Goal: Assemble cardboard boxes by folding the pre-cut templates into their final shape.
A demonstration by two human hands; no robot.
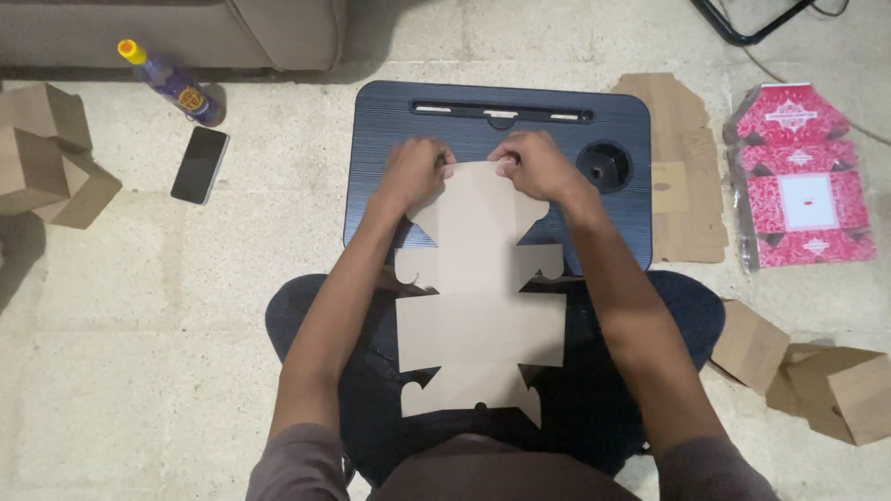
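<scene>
Flat cardboard cutout held at its far edge over the lap desk.

We see a plain brown cardboard cutout (478, 306), unfolded, with notched flaps along both sides; it lies from the dark lap desk (390, 121) down across the lap. We note the left hand (415, 174) curled narrowly, fingers pinching the cutout's top left corner. The right hand (536, 165) is likewise closed on the top right corner. Folded brown boxes (42, 153) sit to the left, and a phone (200, 164) lies near them.
</scene>
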